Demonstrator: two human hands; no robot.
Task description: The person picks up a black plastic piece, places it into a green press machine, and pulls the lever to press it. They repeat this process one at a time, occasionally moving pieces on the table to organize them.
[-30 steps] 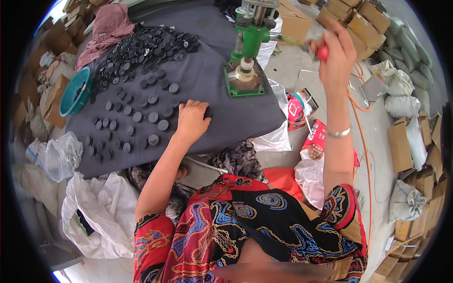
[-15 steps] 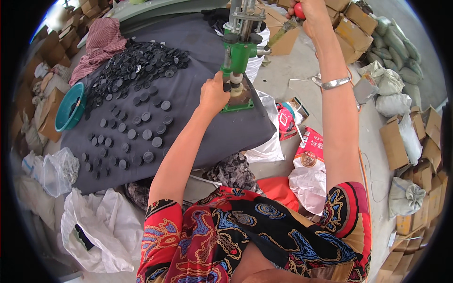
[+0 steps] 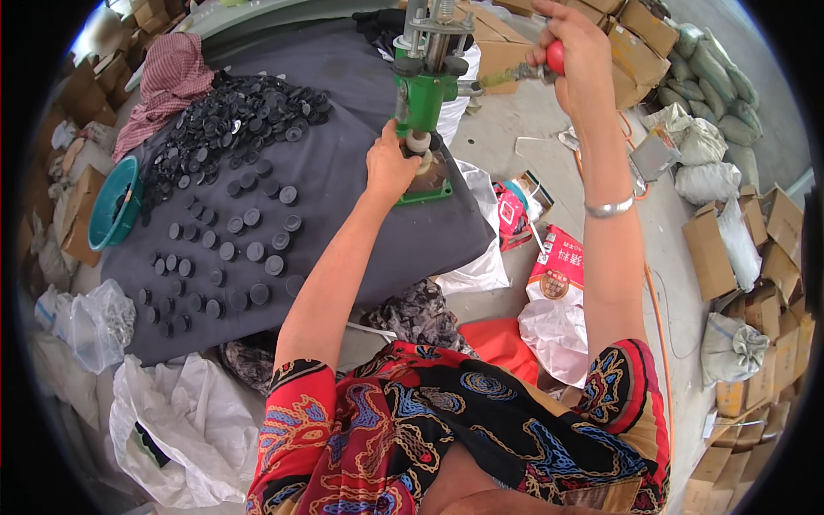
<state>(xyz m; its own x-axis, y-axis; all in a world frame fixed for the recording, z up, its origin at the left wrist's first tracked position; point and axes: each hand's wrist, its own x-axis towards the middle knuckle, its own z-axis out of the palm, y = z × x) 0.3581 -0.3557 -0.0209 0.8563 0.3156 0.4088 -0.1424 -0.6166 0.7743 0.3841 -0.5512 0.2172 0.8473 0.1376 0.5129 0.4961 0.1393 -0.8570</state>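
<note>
A green hand press [image 3: 425,101] stands at the far edge of the dark cloth-covered table. My left hand [image 3: 392,167] is at its foot, fingers and thumb closed around a small black cap [image 3: 411,151] below the pale plunger; fingers partly hide the cap. Up at the right, my right hand [image 3: 585,60] curls loosely over the red ball knob [image 3: 555,58] of the press lever [image 3: 506,77], index finger raised. Left of the press, several black round caps [image 3: 255,251] stand apart on the dark cloth [image 3: 343,77], with a large heap of black pieces [image 3: 236,120] behind them.
A teal basin [image 3: 103,219] and a red checked cloth [image 3: 167,81] lie at the table's left. White sacks [image 3: 184,429] stand below it. Right of the press are a red-and-white bag [image 3: 558,275], an orange cord [image 3: 657,330], cardboard boxes [image 3: 708,257] and stacked sacks [image 3: 712,73].
My right hand and the lever's red knob have come down, and the lever now lies nearer level. My left hand stays at the press foot. The whole view has shifted slightly.
</note>
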